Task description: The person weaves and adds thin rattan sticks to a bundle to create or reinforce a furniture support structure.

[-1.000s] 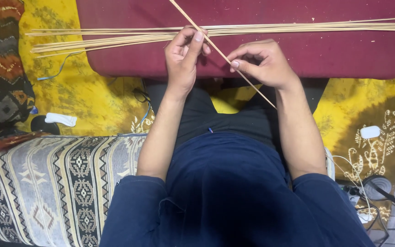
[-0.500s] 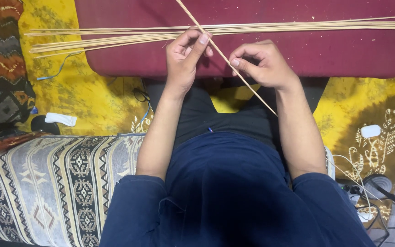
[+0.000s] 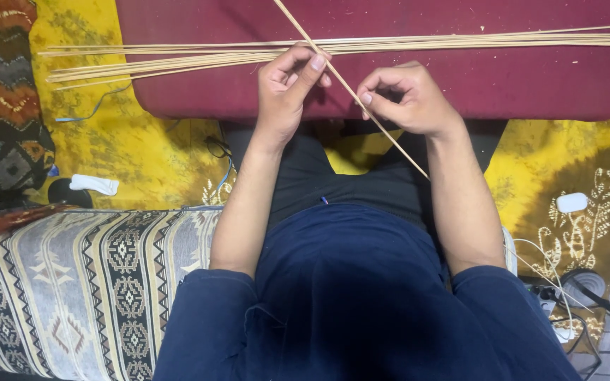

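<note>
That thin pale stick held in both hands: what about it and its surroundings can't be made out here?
- Thin pale stick: far end cut off by the head view's top edge.
- Left hand, right hand: fingertip grip hidden by curled fingers.
- Bundle of long pale sticks: right ends leave the frame.
- Dark red cushion: top cropped.

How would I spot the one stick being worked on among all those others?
Find the maroon cushion with the bundle of pale sticks lying sideways across it. The single stick is pinched by the left hand and right hand; it alone runs diagonally.
</note>
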